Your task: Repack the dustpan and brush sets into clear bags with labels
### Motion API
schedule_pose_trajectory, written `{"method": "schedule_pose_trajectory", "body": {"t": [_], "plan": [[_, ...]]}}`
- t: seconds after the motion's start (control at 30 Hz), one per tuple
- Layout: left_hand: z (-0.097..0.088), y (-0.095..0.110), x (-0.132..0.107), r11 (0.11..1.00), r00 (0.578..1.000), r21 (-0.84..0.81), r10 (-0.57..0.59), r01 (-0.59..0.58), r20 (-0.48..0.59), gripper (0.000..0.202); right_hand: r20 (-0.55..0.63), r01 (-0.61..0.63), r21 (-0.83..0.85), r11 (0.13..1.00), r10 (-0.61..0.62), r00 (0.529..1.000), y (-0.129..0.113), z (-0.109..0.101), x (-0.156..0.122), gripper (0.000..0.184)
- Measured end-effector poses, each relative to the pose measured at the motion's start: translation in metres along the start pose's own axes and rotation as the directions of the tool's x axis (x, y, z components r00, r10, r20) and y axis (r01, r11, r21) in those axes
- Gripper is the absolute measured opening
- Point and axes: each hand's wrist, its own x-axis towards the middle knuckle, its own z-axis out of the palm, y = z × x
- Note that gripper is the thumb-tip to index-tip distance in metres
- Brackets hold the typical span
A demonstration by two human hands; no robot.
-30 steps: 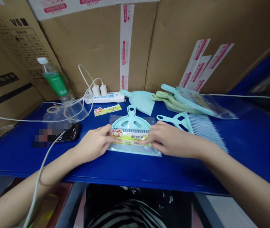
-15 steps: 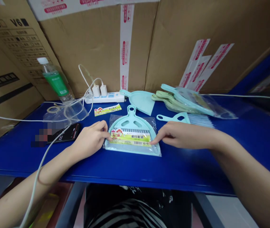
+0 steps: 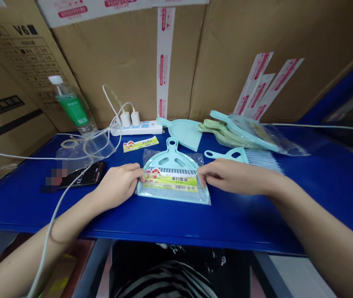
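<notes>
A light-blue dustpan set in a clear plastic bag [image 3: 172, 176] lies flat on the blue table [image 3: 164, 219], with a yellow-green label card [image 3: 170, 181] across its middle. My left hand [image 3: 117, 185] pinches the bag's left edge. My right hand [image 3: 229, 176] pinches the bag's right edge beside the card. Both hands have their fingers closed on the bag.
A loose light-blue brush [image 3: 250, 158] lies right of the bag, and a loose dustpan [image 3: 185, 131] behind it. Bagged sets [image 3: 244, 133] are stacked at the back right. A spare label [image 3: 140, 143], power strip [image 3: 135, 127], bottle [image 3: 72, 106], phone [image 3: 81, 174], empty bags [image 3: 86, 147] and cardboard boxes are around.
Both hands slid outward from the label card to the bag's left and right edges. The bag has stayed where it lay.
</notes>
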Motion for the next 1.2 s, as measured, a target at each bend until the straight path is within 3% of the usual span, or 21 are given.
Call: {"method": "schedule_pose_trajectory", "body": {"t": [0.13,0.27,0.4,0.6,0.73,0.9,1.2], "plan": [[-0.003,0.002,-0.001,0.998,0.999,0.063,0.014,-0.016,0.038,0.031,-0.100,0.076,-0.071,0.995,-0.082,0.992,-0.005,0.005,0.004,0.028],[-0.004,0.004,-0.001,0.993,0.999,0.117,0.020,-0.025,0.046,0.029,-0.211,0.204,0.004,0.979,-0.198,0.957,-0.010,0.011,0.007,0.028],[-0.003,0.007,-0.001,0.986,0.999,0.162,0.035,-0.037,0.015,0.027,-0.204,0.304,0.044,0.952,-0.289,0.935,-0.013,0.017,0.010,0.026],[0.001,0.009,-0.001,0.979,0.994,0.196,0.066,-0.047,-0.088,0.032,-0.160,0.295,-0.045,0.955,-0.298,0.941,-0.013,0.023,0.016,0.029],[0.004,0.008,-0.002,0.972,0.978,0.180,0.174,-0.152,-0.118,0.033,-0.156,0.288,-0.086,0.954,-0.298,0.942,-0.012,0.023,0.016,0.030],[0.005,0.010,-0.002,0.946,0.954,0.127,0.300,-0.299,0.008,0.035,-0.159,0.297,-0.095,0.950,-0.309,0.938,-0.012,0.024,0.017,0.035],[0.004,0.007,-0.001,0.965,0.968,0.088,0.241,-0.246,0.069,0.044,-0.153,0.293,-0.125,0.948,-0.310,0.938,-0.010,0.025,0.018,0.041]]}}
